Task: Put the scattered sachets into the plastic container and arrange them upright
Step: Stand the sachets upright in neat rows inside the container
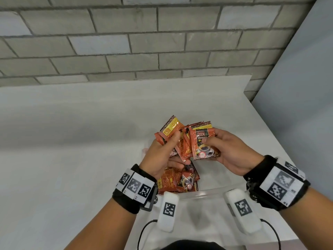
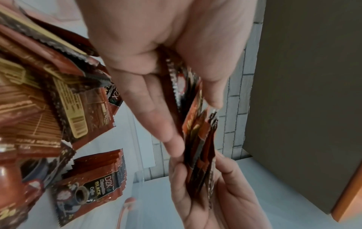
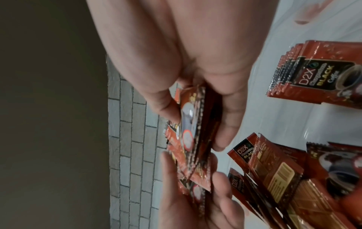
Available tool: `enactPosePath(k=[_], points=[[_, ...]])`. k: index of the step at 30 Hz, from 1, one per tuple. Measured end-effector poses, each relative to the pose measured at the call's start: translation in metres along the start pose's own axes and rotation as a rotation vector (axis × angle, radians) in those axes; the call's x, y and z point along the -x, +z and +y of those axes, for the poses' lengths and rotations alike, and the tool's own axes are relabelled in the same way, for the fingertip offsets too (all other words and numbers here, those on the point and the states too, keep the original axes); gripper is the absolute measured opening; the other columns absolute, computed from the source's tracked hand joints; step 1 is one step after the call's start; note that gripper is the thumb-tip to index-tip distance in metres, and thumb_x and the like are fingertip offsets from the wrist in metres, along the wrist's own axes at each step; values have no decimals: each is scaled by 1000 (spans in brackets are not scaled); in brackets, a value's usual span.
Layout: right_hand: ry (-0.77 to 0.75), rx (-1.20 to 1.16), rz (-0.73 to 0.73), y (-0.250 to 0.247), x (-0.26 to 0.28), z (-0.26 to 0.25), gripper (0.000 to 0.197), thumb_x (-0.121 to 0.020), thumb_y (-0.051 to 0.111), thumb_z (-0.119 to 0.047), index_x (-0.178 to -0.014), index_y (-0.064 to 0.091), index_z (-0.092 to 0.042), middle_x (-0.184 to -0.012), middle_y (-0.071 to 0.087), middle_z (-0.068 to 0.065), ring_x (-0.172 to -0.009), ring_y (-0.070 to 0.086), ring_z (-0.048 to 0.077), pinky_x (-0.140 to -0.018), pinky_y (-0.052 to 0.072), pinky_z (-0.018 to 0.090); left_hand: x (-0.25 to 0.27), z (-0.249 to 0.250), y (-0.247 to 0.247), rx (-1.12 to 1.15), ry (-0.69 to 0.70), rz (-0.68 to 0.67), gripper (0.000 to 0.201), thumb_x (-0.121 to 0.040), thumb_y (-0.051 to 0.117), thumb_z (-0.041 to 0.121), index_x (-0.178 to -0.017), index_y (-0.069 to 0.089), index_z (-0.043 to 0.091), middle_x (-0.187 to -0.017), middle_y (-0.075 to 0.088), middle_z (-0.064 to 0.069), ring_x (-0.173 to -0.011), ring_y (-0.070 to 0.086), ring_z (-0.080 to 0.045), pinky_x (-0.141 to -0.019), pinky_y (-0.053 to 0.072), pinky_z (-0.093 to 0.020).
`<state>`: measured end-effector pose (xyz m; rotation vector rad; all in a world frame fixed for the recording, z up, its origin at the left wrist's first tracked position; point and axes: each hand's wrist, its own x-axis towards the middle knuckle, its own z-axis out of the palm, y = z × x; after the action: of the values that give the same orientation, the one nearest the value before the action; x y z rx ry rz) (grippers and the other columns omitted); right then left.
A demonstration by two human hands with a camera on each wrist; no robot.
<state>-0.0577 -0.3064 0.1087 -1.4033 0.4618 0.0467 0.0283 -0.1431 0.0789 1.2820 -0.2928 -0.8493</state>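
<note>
Red sachets (image 1: 187, 141): fanned bundle, above plastic container (image 1: 207, 193)
My left hand (image 1: 162, 156): grips bundle
My right hand (image 1: 228, 150): pinches front sachet w/ thumb

Black wristbands (image 1: 132, 201) with white coded tags (image 1: 134, 185)

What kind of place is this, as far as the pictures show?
Probably an indoor work corner set up for recording, not clearly a kitchen or shop. A plain white table stands against a grey brick wall, and it holds only coffee sachets and a clear plastic container.
</note>
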Motion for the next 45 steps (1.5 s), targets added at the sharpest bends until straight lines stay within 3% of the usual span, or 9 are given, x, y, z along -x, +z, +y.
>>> enactPosePath(k=[8, 21, 25, 29, 32, 35, 38, 42, 45], points=[[-38, -143, 107, -12, -4, -7, 20, -94, 47, -4, -105, 62, -13, -87, 73, 3, -74, 69, 14, -68, 57, 29, -6, 2, -9, 20, -25, -4, 32, -88, 58, 35, -110, 64, 12, -94, 71, -13, -61, 66, -24, -43, 52, -24], [22, -105, 69, -4, -4, -10, 22, -95, 49, -10, -115, 58, -13, -100, 70, 9, -91, 67, 26, -88, 52, 50, -11, -2, -1, -288, 94, -102, 67, -80, 43, 77, -104, 67, 19, -77, 61, -9, -57, 53, -16, -50, 44, -27], [46, -5, -20, 11, -4, -8, 22, -96, 49, -12, -115, 59, -15, -101, 70, 6, -92, 67, 20, -87, 55, 39, -14, 0, 9, -424, 211, -110, 38, -91, 41, 62, -106, 67, 38, -61, 58, 8, -48, 47, -10, -47, 41, -25], [14, 18, -72, 19, -6, -9, 25, -96, 48, -9, -118, 59, -15, -106, 71, 5, -90, 68, 15, -75, 56, 26, -20, -1, 12, -590, 287, -29, 57, -89, 40, 68, -132, 52, 31, -113, 65, 17, -104, 59, 5, -95, 47, -24], [-39, 79, -128, 15, -5, -8, 30, -98, 46, -11, -126, 53, -18, -119, 66, 6, -105, 64, 18, -88, 54, 31, -20, -1, 10, -452, 228, -27, 75, -80, 50, 71, -139, 45, 26, -128, 60, 10, -120, 55, -5, -106, 42, -35], [-150, 268, -185, 14, -2, -8, 32, -96, 49, -24, -128, 52, -20, -125, 62, 1, -118, 57, 15, -101, 45, 33, -14, 5, 13, -138, 121, -83, 64, -76, 69, 38, -131, 52, 10, -119, 66, -5, -113, 61, -22, -97, 48, -37], [-251, 583, -140, 12, -3, -6, 29, -88, 51, -48, -116, 53, -45, -124, 52, -5, -123, 45, 12, -108, 36, 40, -9, 11, 18, 92, 79, -138, 34, -72, 56, 7, -105, 62, 4, -92, 69, -10, -86, 67, -21, -71, 55, -28], [-342, 855, 51, 21, 1, -6, 62, -80, 57, -55, -136, 32, -42, -120, 35, -3, -121, 29, 12, -110, 29, 35, -9, 17, 18, 317, 45, -86, 13, -75, 52, -3, -77, 63, 2, -71, 62, -10, -60, 61, -17, -54, 50, -24], [-422, 954, 203, 26, 4, -11, 94, -74, 65, -58, -149, 16, -30, -145, 20, -2, -133, 15, 14, -113, 21, 35, -12, 15, 16, 389, -33, -50, 12, -66, 55, 4, -79, 56, 2, -72, 53, -11, -60, 54, -20, -58, 48, -27]])
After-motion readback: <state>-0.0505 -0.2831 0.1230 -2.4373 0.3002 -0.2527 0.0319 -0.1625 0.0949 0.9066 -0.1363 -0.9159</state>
